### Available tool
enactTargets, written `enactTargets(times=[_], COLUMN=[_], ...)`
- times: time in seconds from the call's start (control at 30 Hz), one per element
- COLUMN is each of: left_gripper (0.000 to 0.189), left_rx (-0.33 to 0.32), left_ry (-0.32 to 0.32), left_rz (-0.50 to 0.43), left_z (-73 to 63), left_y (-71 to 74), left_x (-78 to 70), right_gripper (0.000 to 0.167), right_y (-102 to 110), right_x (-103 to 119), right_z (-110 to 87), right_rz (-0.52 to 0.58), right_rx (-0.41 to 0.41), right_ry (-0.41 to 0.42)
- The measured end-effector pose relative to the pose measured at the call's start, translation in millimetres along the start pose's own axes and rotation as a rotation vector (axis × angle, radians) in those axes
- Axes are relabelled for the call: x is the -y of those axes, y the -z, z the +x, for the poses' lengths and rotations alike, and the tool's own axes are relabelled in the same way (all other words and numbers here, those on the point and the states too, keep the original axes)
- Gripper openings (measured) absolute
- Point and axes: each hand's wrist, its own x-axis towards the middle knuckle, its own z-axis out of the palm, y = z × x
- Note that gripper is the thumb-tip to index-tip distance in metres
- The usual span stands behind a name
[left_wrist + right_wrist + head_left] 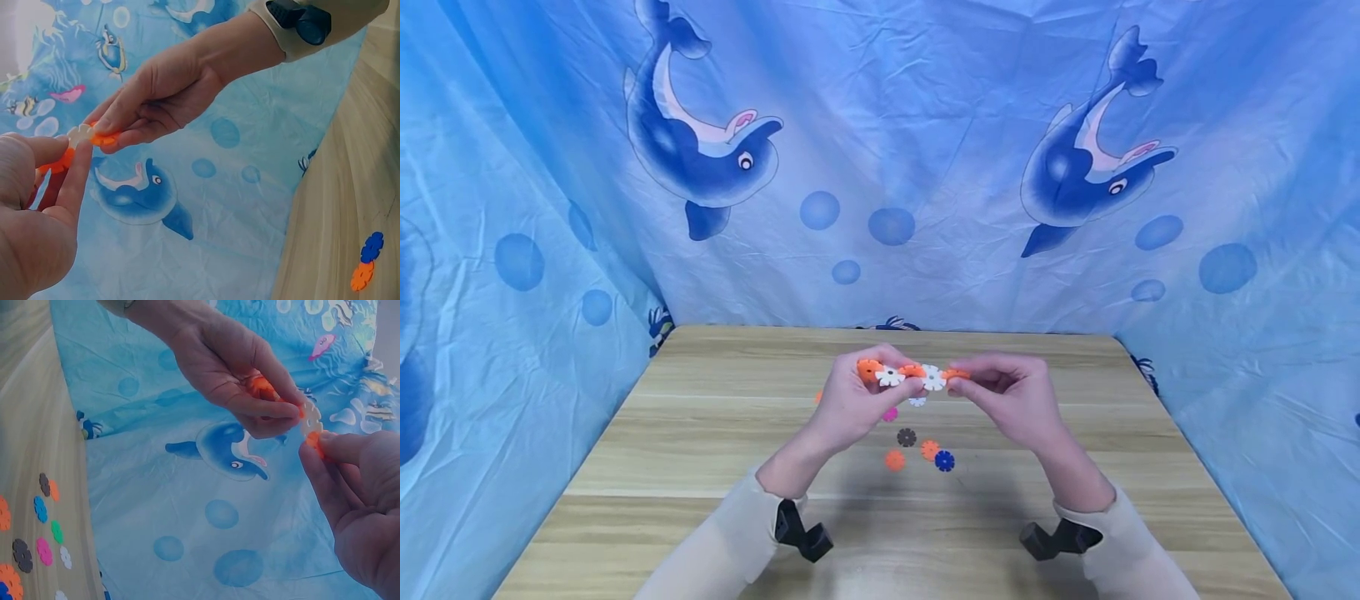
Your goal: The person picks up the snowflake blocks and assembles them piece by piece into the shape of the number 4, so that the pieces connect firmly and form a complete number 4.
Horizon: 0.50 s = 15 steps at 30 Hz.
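Observation:
A chain of linked snowflake discs, orange and white by turns, is held up over the table between both hands. My left hand (847, 402) grips the chain, thumb and fingers close to a white snowflake disc (933, 377). At the chain's left end, an orange snowflake disc (868, 369) shows beside the palm. The right hand (1021, 402) pinches the orange snowflake disc (957, 374) at the right end, between thumb and fingers. In the right wrist view this orange disc (314, 444) meets the white disc (310, 421) edge to edge. Fingers cover parts of the chain.
Loose discs lie on the wooden table (737, 467) below the hands: a dark grey one (907, 437), a blue one (944, 461), orange ones (895, 460) and a pink one (890, 414). Green (57, 532) and light blue (40, 509) discs show in the right wrist view. A dolphin-printed curtain (925, 125) surrounds the table.

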Motion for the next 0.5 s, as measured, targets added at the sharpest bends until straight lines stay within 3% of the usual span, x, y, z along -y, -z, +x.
enactTargets(times=[0.17, 0.33, 0.4, 0.5], left_gripper=[0.014, 0.018, 0.019, 0.020], left_rx=[0.034, 0.077, 0.077, 0.052], left_ry=[0.025, 0.039, 0.032, 0.004], left_rz=[-0.069, -0.207, -0.208, -0.137], left_z=[-0.8, 0.1, 1.1, 2.3], left_y=[0.8, 0.5, 0.1, -0.4], left_x=[-2.2, -3.7, -3.6, -2.8], right_gripper=[0.020, 0.022, 0.022, 0.021], right_y=[0.4, -2.0, -2.7, -2.7], right_x=[-0.9, 9.4, 16.5, 25.9], right_z=[-0.9, 0.6, 2.5, 6.0], right_rz=[0.028, 0.043, 0.046, 0.032], right_rx=[0.008, -0.009, -0.023, -0.047], right_ry=[0.020, 0.069, 0.079, 0.093])
